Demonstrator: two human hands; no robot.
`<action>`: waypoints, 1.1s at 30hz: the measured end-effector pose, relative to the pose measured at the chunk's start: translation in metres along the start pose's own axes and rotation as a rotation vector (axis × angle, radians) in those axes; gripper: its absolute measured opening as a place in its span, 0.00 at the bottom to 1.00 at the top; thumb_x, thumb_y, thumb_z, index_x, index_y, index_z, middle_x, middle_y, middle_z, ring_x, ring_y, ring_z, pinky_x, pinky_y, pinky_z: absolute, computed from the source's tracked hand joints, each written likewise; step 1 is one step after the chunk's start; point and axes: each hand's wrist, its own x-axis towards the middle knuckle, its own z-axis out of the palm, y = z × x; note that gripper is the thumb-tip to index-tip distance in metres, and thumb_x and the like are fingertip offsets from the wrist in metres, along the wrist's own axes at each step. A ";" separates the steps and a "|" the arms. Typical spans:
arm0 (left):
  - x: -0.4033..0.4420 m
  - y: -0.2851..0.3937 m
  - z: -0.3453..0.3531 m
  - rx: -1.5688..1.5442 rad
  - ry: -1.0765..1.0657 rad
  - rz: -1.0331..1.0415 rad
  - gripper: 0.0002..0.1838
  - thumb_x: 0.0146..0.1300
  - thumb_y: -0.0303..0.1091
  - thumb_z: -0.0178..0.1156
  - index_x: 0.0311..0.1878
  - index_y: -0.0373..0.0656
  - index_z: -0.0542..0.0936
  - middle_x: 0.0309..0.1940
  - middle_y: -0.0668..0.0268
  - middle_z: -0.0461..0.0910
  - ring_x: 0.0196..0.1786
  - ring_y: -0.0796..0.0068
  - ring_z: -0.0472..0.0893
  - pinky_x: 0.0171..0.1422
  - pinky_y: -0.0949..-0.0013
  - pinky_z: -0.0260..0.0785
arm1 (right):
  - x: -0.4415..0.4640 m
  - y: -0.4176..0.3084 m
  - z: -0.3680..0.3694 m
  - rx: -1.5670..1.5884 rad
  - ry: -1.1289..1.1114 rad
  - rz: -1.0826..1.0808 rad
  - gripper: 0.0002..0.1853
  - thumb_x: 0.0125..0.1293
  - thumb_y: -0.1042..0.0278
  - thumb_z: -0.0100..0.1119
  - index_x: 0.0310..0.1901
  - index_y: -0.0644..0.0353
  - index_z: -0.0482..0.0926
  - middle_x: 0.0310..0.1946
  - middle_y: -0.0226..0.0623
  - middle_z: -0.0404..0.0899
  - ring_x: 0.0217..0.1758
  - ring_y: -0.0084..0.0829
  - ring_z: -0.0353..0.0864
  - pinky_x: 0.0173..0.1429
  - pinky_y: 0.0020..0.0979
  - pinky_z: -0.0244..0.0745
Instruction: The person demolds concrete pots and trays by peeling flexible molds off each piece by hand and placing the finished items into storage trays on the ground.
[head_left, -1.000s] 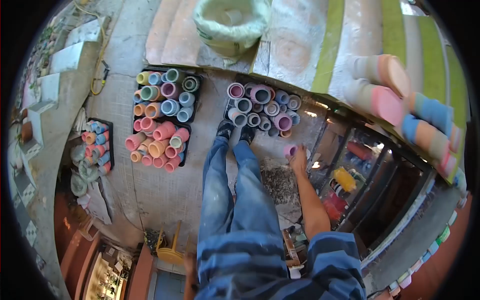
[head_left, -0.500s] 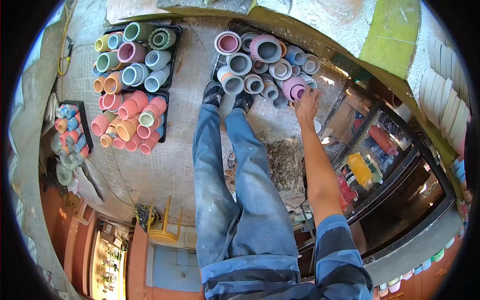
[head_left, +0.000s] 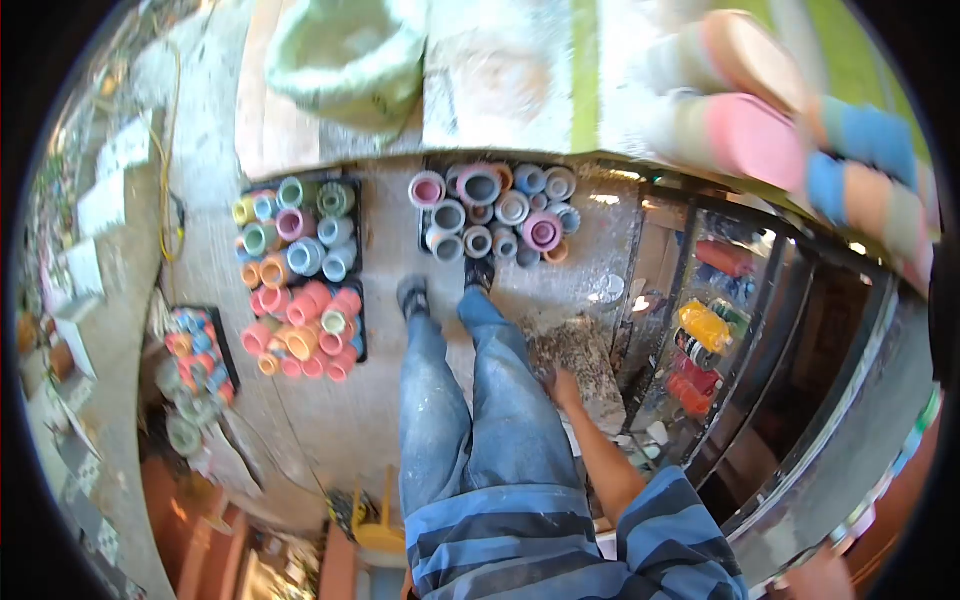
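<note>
My right hand (head_left: 563, 388) hangs low beside my right knee, over a rough, stained slab (head_left: 585, 360). Its fingers look loosely apart, and nothing shows in them. My left hand is out of view. Ahead of my feet, a group of mostly grey-blue pots (head_left: 478, 185) stands packed together on a dark tray. On the right side of this group, a purple pot (head_left: 542, 231) with a lighter inner ring sits among the others, with no hand touching it.
Left of my feet are trays of green and blue pots (head_left: 305, 257) and pink and orange pots (head_left: 308, 303). A smaller tray of pots (head_left: 195, 345) lies farther left. A dark-framed shelf (head_left: 740, 390) with bottles flanks my right. Ahead, a ledge bears a pale green sack (head_left: 350, 70).
My right hand has let go of the purple pot and drawn back beside my knee. My view has tilted up, bringing the ledge and the sack into sight.
</note>
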 end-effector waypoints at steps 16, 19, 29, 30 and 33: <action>0.077 0.136 -0.231 0.533 0.098 0.432 0.14 0.72 0.37 0.51 0.41 0.37 0.81 0.35 0.65 0.84 0.30 0.69 0.80 0.33 0.64 0.72 | -0.376 -0.126 0.224 0.684 0.462 0.535 0.20 0.68 0.53 0.56 0.30 0.65 0.81 0.30 0.60 0.81 0.38 0.60 0.82 0.43 0.51 0.76; 0.102 0.178 -0.281 0.502 0.118 0.775 0.08 0.69 0.31 0.54 0.41 0.40 0.81 0.32 0.62 0.84 0.31 0.69 0.83 0.32 0.64 0.75 | -0.410 -0.150 0.258 0.853 0.541 0.549 0.19 0.67 0.54 0.56 0.31 0.65 0.82 0.31 0.59 0.81 0.39 0.58 0.83 0.45 0.50 0.76; 0.090 0.170 -0.200 0.803 -0.145 0.855 0.05 0.69 0.32 0.56 0.37 0.43 0.77 0.28 0.67 0.81 0.26 0.76 0.78 0.27 0.73 0.68 | -0.484 -0.159 0.385 1.030 0.765 0.660 0.17 0.65 0.57 0.56 0.32 0.64 0.83 0.35 0.58 0.83 0.43 0.57 0.83 0.48 0.49 0.78; 0.083 0.147 -0.181 0.781 -0.157 0.887 0.13 0.66 0.39 0.61 0.36 0.37 0.81 0.25 0.63 0.82 0.26 0.73 0.81 0.29 0.68 0.72 | -0.488 -0.149 0.405 0.762 0.759 0.737 0.17 0.64 0.56 0.56 0.33 0.64 0.83 0.37 0.59 0.83 0.44 0.58 0.83 0.49 0.50 0.78; 0.097 0.084 -0.139 0.959 -0.401 0.779 0.15 0.68 0.42 0.60 0.40 0.37 0.83 0.29 0.62 0.85 0.32 0.72 0.84 0.32 0.70 0.74 | -0.546 -0.174 0.409 1.010 0.639 0.978 0.18 0.57 0.52 0.61 0.38 0.59 0.86 0.41 0.52 0.85 0.47 0.53 0.85 0.54 0.45 0.79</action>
